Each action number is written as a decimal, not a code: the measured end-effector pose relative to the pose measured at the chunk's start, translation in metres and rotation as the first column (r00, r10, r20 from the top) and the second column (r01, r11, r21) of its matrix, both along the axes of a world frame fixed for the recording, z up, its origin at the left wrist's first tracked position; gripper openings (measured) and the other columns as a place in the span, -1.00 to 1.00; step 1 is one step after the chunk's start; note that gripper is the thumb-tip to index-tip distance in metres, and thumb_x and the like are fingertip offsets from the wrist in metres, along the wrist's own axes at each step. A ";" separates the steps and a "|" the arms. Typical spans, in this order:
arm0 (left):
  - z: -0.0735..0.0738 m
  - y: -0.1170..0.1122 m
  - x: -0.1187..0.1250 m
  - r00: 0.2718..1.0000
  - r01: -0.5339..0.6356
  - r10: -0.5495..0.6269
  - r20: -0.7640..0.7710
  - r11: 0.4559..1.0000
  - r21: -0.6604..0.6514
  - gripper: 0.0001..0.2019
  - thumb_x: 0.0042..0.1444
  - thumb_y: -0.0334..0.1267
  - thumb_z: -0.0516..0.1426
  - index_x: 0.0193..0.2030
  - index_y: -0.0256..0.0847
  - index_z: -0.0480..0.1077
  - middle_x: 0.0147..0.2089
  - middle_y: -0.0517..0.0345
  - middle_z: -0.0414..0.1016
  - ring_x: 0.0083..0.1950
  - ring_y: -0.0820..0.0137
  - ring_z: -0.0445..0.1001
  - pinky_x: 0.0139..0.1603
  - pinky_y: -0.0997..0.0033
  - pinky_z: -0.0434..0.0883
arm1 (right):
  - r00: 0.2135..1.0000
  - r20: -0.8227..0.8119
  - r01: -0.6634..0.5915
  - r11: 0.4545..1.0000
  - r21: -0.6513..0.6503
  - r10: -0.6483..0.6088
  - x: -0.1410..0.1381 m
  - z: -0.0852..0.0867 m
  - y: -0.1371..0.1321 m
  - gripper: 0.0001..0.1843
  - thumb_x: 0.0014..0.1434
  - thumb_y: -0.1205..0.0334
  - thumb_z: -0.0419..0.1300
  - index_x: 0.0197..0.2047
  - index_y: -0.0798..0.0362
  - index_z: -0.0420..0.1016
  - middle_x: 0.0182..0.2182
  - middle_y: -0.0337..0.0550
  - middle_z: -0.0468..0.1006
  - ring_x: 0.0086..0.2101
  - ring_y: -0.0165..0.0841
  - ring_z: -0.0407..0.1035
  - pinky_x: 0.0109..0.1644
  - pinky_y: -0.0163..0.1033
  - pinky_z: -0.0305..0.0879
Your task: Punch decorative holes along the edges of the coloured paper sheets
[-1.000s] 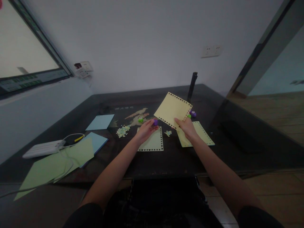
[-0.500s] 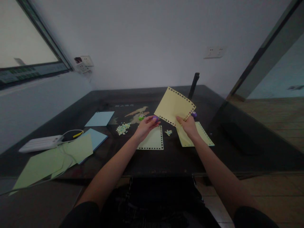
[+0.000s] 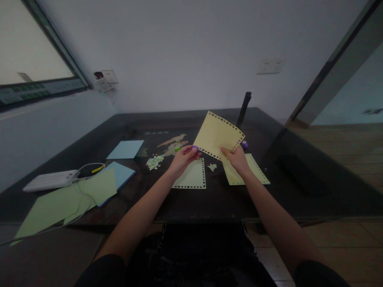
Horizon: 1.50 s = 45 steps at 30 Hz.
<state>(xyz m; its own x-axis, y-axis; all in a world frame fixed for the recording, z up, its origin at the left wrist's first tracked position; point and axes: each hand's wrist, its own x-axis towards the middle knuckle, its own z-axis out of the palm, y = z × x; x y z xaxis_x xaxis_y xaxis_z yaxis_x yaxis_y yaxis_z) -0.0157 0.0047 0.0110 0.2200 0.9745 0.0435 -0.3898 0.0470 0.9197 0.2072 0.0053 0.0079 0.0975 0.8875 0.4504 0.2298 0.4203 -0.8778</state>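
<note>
My right hand (image 3: 236, 158) pinches the lower corner of a yellow paper sheet (image 3: 217, 134) with punched holes round its border, held tilted above the dark table (image 3: 191, 203). My left hand (image 3: 183, 159) is closed round a small purple paper punch (image 3: 195, 149), right at the sheet's lower left edge. Under my hands lie two more punched sheets, a pale green sheet (image 3: 191, 176) and a yellow one (image 3: 249, 169). A green punch (image 3: 177, 148) and another purple punch (image 3: 244, 144) stand on the table behind.
Punched paper bits (image 3: 154, 162) lie left of my hands. Blue sheets (image 3: 126, 149) and green sheets (image 3: 64, 204) lie at the left, with a white power strip (image 3: 50, 180) and its cable. A black post (image 3: 243, 104) stands at the far side.
My left hand lifted the purple punch off the table up to the yellow sheet's edge. My right hand tilted and lowered the sheet slightly. The view shifted a little.
</note>
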 end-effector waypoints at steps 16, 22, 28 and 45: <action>0.005 -0.006 0.001 0.994 -0.055 0.054 -0.100 0.998 -0.016 -0.67 -0.14 -0.20 0.33 -0.21 -0.25 0.45 -0.18 0.05 0.50 -0.21 0.43 0.47 -0.22 0.45 0.38 | 0.999 0.037 -0.036 0.998 -0.044 0.038 0.002 -0.001 0.000 -0.59 -0.03 0.12 0.27 -0.09 0.09 0.52 -0.15 0.00 0.60 -0.03 -0.12 0.42 0.14 0.02 0.27; 0.005 -0.006 0.001 0.994 -0.047 0.046 -0.097 0.999 -0.009 -0.67 -0.14 -0.19 0.32 -0.22 -0.26 0.45 -0.22 0.07 0.50 -0.23 0.44 0.47 -0.19 0.42 0.39 | 0.997 0.059 -0.043 0.998 -0.034 0.045 0.002 -0.002 0.000 -0.51 -0.02 0.12 0.26 0.00 0.11 0.47 -0.09 0.03 0.56 -0.01 -0.14 0.41 0.15 0.00 0.25; 0.003 -0.005 0.002 0.994 -0.063 0.062 -0.089 0.998 -0.002 -0.68 -0.14 -0.19 0.32 -0.23 -0.27 0.45 -0.20 0.04 0.51 -0.23 0.42 0.48 -0.16 0.37 0.40 | 0.997 0.061 -0.045 0.998 -0.035 0.047 0.000 0.002 -0.002 -0.48 -0.04 0.09 0.29 0.01 0.10 0.46 -0.11 0.01 0.58 -0.02 -0.13 0.42 0.14 0.02 0.25; 0.005 -0.006 0.002 0.982 -0.102 0.101 -0.161 0.995 0.005 -0.67 -0.10 -0.17 0.29 -0.19 -0.26 0.45 -0.16 0.01 0.51 -0.21 0.41 0.49 -0.23 0.45 0.38 | 0.998 0.052 -0.046 0.999 -0.016 0.047 -0.002 0.003 -0.003 -0.41 -0.03 0.12 0.28 0.08 0.10 0.39 -0.10 0.03 0.57 0.00 -0.13 0.40 0.19 0.05 0.19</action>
